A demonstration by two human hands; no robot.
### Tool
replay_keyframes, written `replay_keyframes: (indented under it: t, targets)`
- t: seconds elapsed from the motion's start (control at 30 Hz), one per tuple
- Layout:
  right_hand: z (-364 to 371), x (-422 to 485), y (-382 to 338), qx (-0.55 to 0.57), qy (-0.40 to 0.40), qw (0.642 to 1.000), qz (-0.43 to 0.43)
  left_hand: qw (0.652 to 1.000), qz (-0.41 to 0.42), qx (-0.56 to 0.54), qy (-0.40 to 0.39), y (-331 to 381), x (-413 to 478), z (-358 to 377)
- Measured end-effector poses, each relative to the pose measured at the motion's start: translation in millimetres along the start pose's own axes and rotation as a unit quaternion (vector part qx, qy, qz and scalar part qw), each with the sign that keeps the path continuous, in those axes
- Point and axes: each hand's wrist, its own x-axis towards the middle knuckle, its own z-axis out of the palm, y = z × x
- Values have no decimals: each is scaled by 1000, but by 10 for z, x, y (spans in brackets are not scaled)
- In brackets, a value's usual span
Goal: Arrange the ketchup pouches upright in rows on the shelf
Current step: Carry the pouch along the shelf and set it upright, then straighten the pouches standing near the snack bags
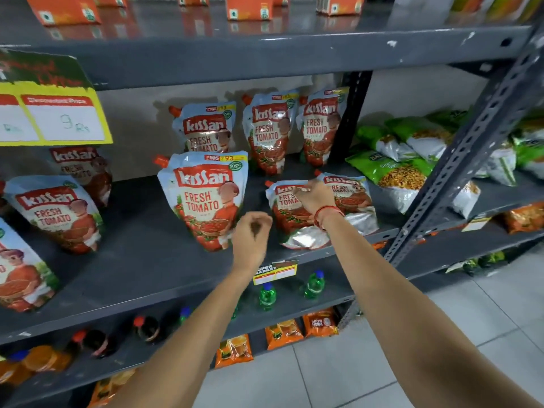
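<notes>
Right hand fingers pinch the top of a slumped red-and-white foil ketchup pouch at the grey metal shelf front edge; left hand loosely curled, empty. Risk: soft base buckles, pouch topples off the edge or knocks the leaning neighbour pouch.

shelf: grey painted metal, matt, chipped along the edge. ketchup pouches: glossy printed plastic film, silver foil base. price card: paper. floor: smooth tile.

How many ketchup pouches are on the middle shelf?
9: three at the back, one front centre, two lying right, three left. More may be hidden.
</notes>
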Motion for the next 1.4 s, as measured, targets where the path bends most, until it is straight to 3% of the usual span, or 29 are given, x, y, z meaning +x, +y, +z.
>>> replay_keyframes:
  t: [0.1,0.23,0.57,0.73,0.87,1.0,1.13,1.27,1.4]
  targets:
    - [-25,-7,204,-116,-34,992,28,986,-164,25,-27,10,302,312]
    - [9,-6,225,-152,-23,988,17,942,-325,37,-70,-21,623,547]
    - [-7,206,255,-156,-51,986,31,941,-304,138,-51,-174,709,645]
    - [13,286,257,-248,-32,968,13,932,-348,105,-15,-193,619,652]
    - [98,234,231,-310,17,947,-76,926,-377,15,26,-127,683,668]
    - [112,286,203,-219,-67,973,2,922,-384,-24,39,-17,774,719]
    - [48,298,79,-36,-49,991,119,893,-433,-106,56,68,804,720]
    - [-94,327,66,192,-46,959,201,877,-441,-188,43,169,850,688]
    - [-291,285,19,276,-43,941,192,877,-409,-241,76,239,853,656]
